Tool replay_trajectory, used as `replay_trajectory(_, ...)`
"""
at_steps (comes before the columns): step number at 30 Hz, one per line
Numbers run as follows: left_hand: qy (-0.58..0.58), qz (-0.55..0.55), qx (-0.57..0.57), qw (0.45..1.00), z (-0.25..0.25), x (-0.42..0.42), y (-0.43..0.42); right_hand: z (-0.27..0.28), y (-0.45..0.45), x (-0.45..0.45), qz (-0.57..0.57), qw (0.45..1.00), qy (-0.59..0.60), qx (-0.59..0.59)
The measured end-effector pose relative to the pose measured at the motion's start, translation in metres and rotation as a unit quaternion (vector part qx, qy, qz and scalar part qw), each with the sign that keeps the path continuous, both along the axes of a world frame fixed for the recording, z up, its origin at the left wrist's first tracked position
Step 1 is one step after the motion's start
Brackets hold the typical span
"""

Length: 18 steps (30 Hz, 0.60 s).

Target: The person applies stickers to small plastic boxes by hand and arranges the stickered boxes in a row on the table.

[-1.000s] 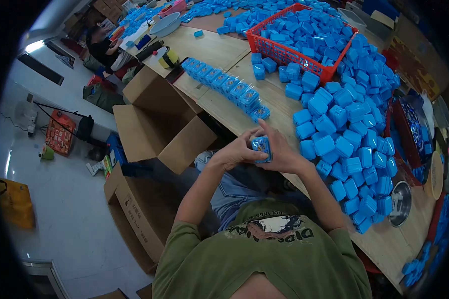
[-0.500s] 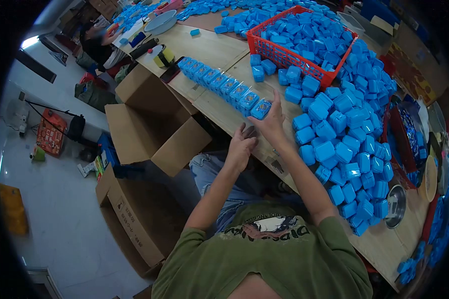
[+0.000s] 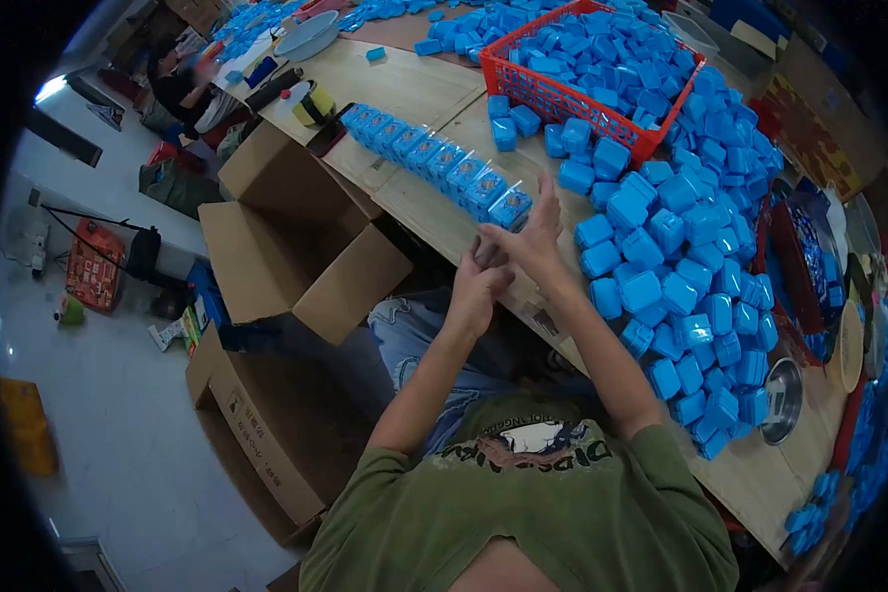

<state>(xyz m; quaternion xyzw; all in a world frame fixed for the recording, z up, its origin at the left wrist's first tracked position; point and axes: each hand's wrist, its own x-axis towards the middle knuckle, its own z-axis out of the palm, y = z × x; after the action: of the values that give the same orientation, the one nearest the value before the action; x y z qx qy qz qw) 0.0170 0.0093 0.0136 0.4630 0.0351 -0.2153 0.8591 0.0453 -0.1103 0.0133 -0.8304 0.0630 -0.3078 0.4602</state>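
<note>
A row of blue boxes with printed labels and clear film (image 3: 424, 155) runs diagonally across the wooden table (image 3: 414, 89). My right hand (image 3: 533, 237) is beside the near end of the row, its fingers spread and nothing in its grasp. Just left of it and lower, at the table edge, is my left hand (image 3: 479, 286); its fingers are partly curled and apart, with no object seen in them. To the right lies a large heap of plain blue boxes (image 3: 661, 257). Behind it a red basket (image 3: 562, 97) holds more blue boxes.
Open cardboard boxes (image 3: 355, 281) stand left of the table. A yellow tape roll (image 3: 316, 102), a blue basin (image 3: 307, 36) and a metal bowl (image 3: 782, 400) sit on the table. Another person (image 3: 178, 94) sits at the far left.
The box held between my hands a second ago now stands at the near end of the row. My right hand has let go of it, and my left hand has moved down and left.
</note>
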Motion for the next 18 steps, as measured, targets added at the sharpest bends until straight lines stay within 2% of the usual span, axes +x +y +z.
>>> replay_trajectory(1,0.012,0.035,0.038,0.999,-0.001,-0.006,0.002,0.001,-0.003,-0.008,-0.01,0.999,-0.046,-0.001)
replay_trajectory(2,0.022,0.03,0.038,0.999,-0.007,-0.011,0.005,0.004,-0.009,-0.019,-0.015,0.999,-0.035,-0.001)
replay_trajectory(3,-0.084,0.019,0.201,0.976,-0.012,-0.012,0.007,0.013,-0.016,-0.027,-0.025,0.999,-0.041,0.02)
replay_trajectory(4,-0.191,0.006,0.356,0.915,-0.016,-0.014,0.008,0.017,-0.021,-0.034,-0.035,0.997,-0.049,0.041)
replay_trajectory(5,-0.188,0.003,0.354,0.916,-0.02,-0.018,0.005,0.014,-0.026,-0.041,-0.037,0.997,-0.046,0.04)
replay_trajectory(6,-0.302,-0.011,0.446,0.842,-0.02,-0.022,0.001,0.013,-0.032,-0.046,-0.006,0.999,-0.011,0.042)
replay_trajectory(7,-0.408,-0.024,0.526,0.746,-0.019,-0.025,-0.003,0.012,-0.036,-0.052,0.025,0.998,0.024,0.044)
replay_trajectory(8,-0.41,-0.026,0.524,0.746,-0.018,-0.028,-0.007,0.013,-0.036,-0.057,0.022,0.999,0.024,0.043)
replay_trajectory(10,-0.491,-0.024,0.58,0.649,-0.011,-0.03,-0.021,0.018,-0.036,-0.067,0.051,0.995,0.032,0.08)
replay_trajectory(11,-0.501,-0.028,0.569,0.651,-0.009,-0.031,-0.024,0.018,-0.037,-0.073,0.038,0.996,0.029,0.074)
replay_trajectory(13,-0.477,-0.042,0.59,0.65,-0.007,-0.031,-0.02,0.014,-0.042,-0.081,0.043,0.998,0.001,-0.047)
replay_trajectory(15,-0.479,-0.059,0.595,0.643,-0.01,-0.029,-0.014,0.013,-0.043,-0.089,0.049,0.998,-0.016,-0.048)
replay_trajectory(18,-0.495,-0.033,0.631,0.596,-0.032,-0.019,0.001,0.015,-0.042,-0.102,0.04,0.998,-0.014,-0.055)
